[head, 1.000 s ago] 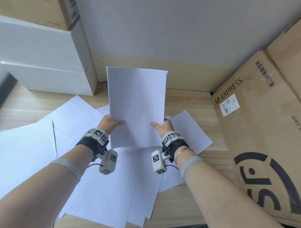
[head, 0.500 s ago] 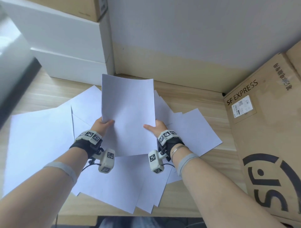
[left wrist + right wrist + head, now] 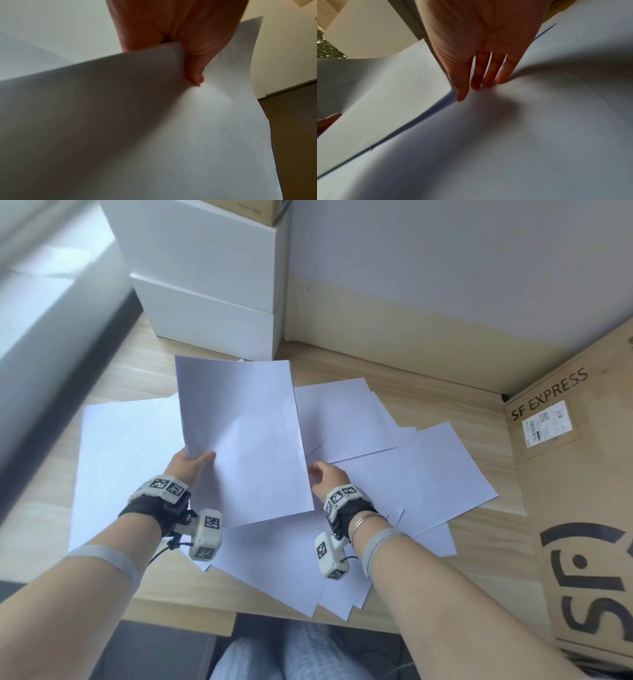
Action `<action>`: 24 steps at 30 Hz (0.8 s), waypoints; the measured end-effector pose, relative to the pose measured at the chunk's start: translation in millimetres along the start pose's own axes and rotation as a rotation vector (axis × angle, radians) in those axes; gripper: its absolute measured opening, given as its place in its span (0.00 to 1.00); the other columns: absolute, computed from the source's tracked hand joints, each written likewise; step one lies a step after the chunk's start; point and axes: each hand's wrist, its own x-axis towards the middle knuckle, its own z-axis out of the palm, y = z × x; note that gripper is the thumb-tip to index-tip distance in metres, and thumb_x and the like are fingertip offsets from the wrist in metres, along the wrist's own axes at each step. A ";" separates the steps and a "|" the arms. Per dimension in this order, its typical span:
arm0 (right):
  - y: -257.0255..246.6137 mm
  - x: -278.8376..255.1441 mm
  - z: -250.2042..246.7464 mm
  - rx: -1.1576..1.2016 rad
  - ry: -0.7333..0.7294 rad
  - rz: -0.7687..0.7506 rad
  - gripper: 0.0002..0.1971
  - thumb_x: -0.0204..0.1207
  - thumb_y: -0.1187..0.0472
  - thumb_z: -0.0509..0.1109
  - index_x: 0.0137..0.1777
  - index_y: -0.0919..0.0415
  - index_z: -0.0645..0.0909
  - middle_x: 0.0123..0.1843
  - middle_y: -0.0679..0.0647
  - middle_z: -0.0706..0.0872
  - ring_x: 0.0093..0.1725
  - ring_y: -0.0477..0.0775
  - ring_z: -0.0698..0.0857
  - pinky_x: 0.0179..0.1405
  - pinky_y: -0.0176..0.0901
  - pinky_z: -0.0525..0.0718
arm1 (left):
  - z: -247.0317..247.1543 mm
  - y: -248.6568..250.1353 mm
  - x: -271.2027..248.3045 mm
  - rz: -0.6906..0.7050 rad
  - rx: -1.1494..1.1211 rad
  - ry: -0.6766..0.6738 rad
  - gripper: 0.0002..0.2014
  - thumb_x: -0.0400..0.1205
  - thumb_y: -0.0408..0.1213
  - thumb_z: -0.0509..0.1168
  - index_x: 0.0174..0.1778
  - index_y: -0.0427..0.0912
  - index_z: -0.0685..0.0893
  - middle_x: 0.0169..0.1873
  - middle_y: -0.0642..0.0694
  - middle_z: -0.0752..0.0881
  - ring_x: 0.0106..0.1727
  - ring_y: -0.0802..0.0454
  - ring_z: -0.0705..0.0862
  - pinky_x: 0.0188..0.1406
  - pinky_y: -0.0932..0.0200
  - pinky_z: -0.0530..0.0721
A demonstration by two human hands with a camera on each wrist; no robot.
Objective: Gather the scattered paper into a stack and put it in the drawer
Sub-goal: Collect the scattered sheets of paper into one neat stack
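Note:
My left hand point(image 3: 193, 465) grips the left edge of a gathered stack of white paper point(image 3: 239, 440), lifted and tilted over the wooden desk point(image 3: 493, 549). In the left wrist view its thumb point(image 3: 194, 67) presses on the top sheet point(image 3: 154, 135). My right hand point(image 3: 325, 477) is off the stack, just beside its right edge. Its straight fingers point(image 3: 476, 78) touch a loose sheet point(image 3: 539, 135) lying on the desk. Several more sheets lie scattered: a large one at the left point(image 3: 126, 460), some at the right point(image 3: 411, 474) and some near the front edge point(image 3: 284, 570). No drawer is in view.
Two stacked white boxes point(image 3: 212, 302) stand at the back left against the wall. A large cardboard box marked SF EXPRESS point(image 3: 582, 508) fills the desk's right side. My knees point(image 3: 291, 655) show below the desk's front edge.
My right hand has let go of the stack's right edge and dropped to a sheet on the desk. The left hand alone now holds the stack, which has swung left and lower.

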 end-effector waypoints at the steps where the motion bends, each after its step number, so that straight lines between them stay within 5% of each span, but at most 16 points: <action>1: -0.6 0.2 5.4 -0.027 0.001 -0.010 0.18 0.73 0.68 0.65 0.62 0.55 0.81 0.62 0.53 0.86 0.64 0.54 0.82 0.56 0.32 0.75 | -3.8 -3.4 -0.5 -0.003 -0.005 0.001 0.18 0.80 0.37 0.67 0.64 0.35 0.79 0.62 0.28 0.82 0.54 0.39 0.81 0.68 0.30 0.75; 7: -2.8 -0.6 19.7 -0.282 0.001 -0.066 0.28 0.70 0.73 0.64 0.69 0.52 0.74 0.66 0.56 0.75 0.68 0.60 0.73 0.63 0.44 0.76 | -18.4 -15.0 -5.0 -0.023 -0.045 0.000 0.18 0.80 0.35 0.66 0.65 0.35 0.79 0.63 0.29 0.82 0.56 0.40 0.81 0.70 0.32 0.75; 17: -4.1 1.0 19.8 -0.295 -0.052 -0.018 0.26 0.70 0.68 0.67 0.67 0.52 0.70 0.64 0.56 0.78 0.60 0.62 0.82 0.57 0.49 0.81 | -23.2 -26.9 4.0 -0.027 -0.080 -0.025 0.16 0.79 0.36 0.67 0.62 0.36 0.80 0.60 0.30 0.83 0.60 0.33 0.82 0.70 0.31 0.74; 22: -2.5 4.8 20.5 -0.377 -0.056 0.026 0.20 0.72 0.69 0.62 0.62 0.50 0.76 0.59 0.52 0.86 0.63 0.60 0.80 0.60 0.47 0.72 | -19.3 -24.3 5.1 -0.017 -0.076 -0.048 0.12 0.79 0.37 0.67 0.58 0.41 0.80 0.62 0.29 0.83 0.60 0.34 0.82 0.70 0.31 0.74; 24: -1.8 6.0 15.6 -0.441 -0.082 0.052 0.10 0.73 0.67 0.63 0.46 0.50 0.79 0.46 0.50 0.85 0.66 0.59 0.76 0.57 0.49 0.69 | -18.7 -24.2 7.0 -0.016 -0.073 -0.056 0.12 0.79 0.37 0.67 0.57 0.41 0.80 0.63 0.28 0.82 0.64 0.30 0.81 0.70 0.32 0.74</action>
